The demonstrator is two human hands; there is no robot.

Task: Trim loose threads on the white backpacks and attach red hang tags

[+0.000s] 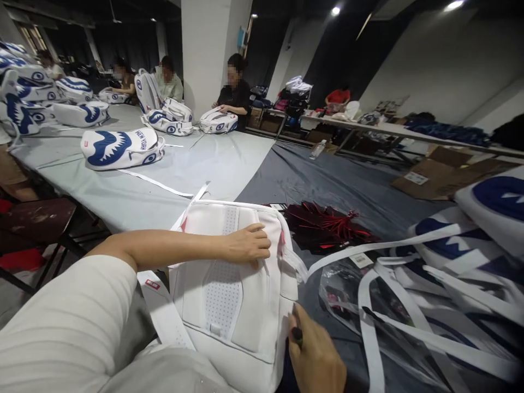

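Observation:
A white backpack (254, 322) lies in front of me with its padded, dotted back panel up. My left hand (249, 244) rests on the upper part of this panel, fingers bent and pressed into the fabric. Beside the bag's lower right edge, my right hand (317, 352) is closed around a small dark tool (297, 335) with a greenish end; its working part is hidden. One wide white strap (164, 311) with a red label hangs at the left side. Another strap (380, 240) stretches right from the bag.
White-and-blue backpacks (458, 251) are heaped at right, straps loose. Dark red-and-black tags (327, 226) lie behind my bag, near a clear plastic bag (339, 289). Another backpack (123, 147) lies on the pale table (213, 164). Co-workers (233, 87) sit across it. A cardboard box (434, 174) stands far right.

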